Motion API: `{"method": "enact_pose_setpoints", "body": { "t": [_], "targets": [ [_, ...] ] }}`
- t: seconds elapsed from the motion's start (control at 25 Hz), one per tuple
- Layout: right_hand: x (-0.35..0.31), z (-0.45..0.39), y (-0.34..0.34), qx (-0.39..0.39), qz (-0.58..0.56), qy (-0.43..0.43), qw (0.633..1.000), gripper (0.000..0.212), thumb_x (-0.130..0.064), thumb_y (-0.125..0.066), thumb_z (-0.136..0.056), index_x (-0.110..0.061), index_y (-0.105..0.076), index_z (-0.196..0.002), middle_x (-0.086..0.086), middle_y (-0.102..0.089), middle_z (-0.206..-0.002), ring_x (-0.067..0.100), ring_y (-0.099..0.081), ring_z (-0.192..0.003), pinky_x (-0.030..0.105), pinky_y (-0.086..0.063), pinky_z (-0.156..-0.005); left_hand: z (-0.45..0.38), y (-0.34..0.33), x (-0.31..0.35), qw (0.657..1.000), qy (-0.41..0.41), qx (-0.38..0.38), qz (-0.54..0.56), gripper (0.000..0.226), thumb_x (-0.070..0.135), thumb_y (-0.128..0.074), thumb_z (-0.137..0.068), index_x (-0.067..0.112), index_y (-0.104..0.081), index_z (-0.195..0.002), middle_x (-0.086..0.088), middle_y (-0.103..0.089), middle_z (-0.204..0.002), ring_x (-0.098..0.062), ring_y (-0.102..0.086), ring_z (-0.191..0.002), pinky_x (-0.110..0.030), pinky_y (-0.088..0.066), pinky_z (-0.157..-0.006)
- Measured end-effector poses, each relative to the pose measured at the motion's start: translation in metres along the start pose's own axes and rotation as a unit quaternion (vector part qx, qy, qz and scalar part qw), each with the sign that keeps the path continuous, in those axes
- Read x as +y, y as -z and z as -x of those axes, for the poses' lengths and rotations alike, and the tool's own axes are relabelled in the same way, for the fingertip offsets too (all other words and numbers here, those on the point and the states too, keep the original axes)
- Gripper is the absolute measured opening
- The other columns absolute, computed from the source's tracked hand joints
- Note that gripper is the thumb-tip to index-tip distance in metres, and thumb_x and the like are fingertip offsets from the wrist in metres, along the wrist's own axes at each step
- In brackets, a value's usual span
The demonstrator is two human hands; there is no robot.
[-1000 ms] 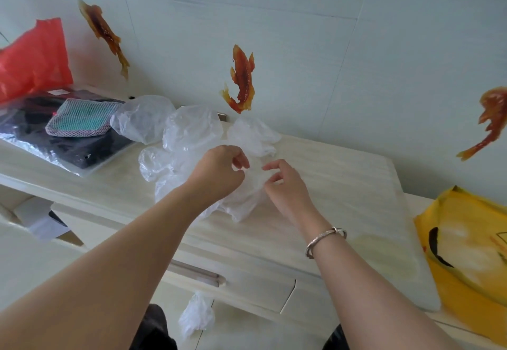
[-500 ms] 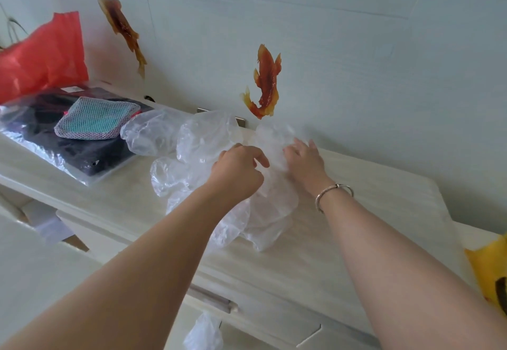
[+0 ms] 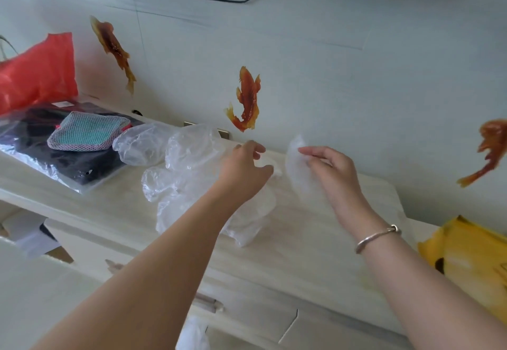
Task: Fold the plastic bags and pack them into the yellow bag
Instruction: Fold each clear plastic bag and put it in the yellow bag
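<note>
Two hands work at the middle of a pale wooden cabinet top [image 3: 315, 240]. At about ten o'clock from the centre lies a heap of clear plastic bags [image 3: 175, 168], puffed and crumpled, spilling toward the front edge. The left hand [image 3: 244, 171] reaches over the right side of that heap with fingers curled, thumb and forefinger nearly closed on a wisp of white film; whether it truly pinches the film cannot be told. At three o'clock from it, and apart from it, the right hand [image 3: 332, 174] holds up one thin translucent bag [image 3: 297, 168], pinched between thumb and fingertips near its top edge, the rest hanging down just above the wood. A metal bangle [image 3: 377, 237] circles the right wrist. The yellow bag [image 3: 472, 262] lies at four o'clock, at the right edge of the view, well apart from the heap. At nine o'clock sit a dark packet in clear wrap [image 3: 55, 157] with a mesh pouch [image 3: 87, 135] on top, and a red bag [image 3: 38, 72] behind. Orange fish stickers [image 3: 248, 100] dot the wall.
</note>
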State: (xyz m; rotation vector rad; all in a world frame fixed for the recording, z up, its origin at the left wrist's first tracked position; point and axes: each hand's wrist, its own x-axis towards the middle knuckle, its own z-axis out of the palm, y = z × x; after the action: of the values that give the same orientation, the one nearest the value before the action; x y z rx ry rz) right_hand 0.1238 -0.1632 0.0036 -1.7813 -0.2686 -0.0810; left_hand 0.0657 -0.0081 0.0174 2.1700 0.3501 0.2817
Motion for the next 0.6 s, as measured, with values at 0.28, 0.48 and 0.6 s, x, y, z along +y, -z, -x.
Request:
{"method": "enact_pose_setpoints", "body": {
  "t": [0.28, 0.48, 0.6],
  "targets": [
    [-0.022, 0.073, 0.074, -0.081, -0.218, -0.111, 0.966, 0.022, 0.006, -0.056, -0.088, -0.01, -0.069, -0.093, 0.001, -0.071, -0.082, 0.01, -0.067, -0.075, 0.021, -0.056, -0.066, 0.045, -0.028, 0.038, 0.957, 0.073, -0.159, 0.233, 0.045, 0.039, -0.072, -0.082, 0.025, -0.059, -0.122, 0.0, -0.063, -0.119, -0.017, -0.06, -0.109, -0.038, -0.046, -0.102],
    [-0.004, 0.091, 0.114, -0.004, -0.199, -0.175, 0.964, 0.012, -0.008, -0.062, -0.088, -0.018, -0.069, -0.089, -0.002, -0.069, -0.08, 0.007, -0.064, -0.068, 0.021, -0.051, -0.056, 0.064, -0.04, 0.06, 0.957, 0.043, -0.143, 0.247, 0.013, 0.016, -0.066, -0.088, 0.005, -0.069, -0.094, -0.004, -0.065, -0.079, -0.016, -0.059, -0.072, -0.028, -0.051, -0.075],
    [0.002, 0.093, 0.13, 0.01, -0.231, -0.223, 0.947, 0.01, -0.017, -0.065, -0.086, -0.012, -0.07, -0.093, 0.002, -0.07, -0.088, 0.011, -0.066, -0.071, 0.025, -0.051, -0.063, 0.067, -0.05, 0.069, 0.967, 0.045, -0.078, 0.238, 0.012, 0.019, -0.066, -0.088, 0.007, -0.067, -0.088, 0.001, -0.061, -0.063, -0.008, -0.055, -0.053, -0.025, -0.052, -0.066]
  ]
}}
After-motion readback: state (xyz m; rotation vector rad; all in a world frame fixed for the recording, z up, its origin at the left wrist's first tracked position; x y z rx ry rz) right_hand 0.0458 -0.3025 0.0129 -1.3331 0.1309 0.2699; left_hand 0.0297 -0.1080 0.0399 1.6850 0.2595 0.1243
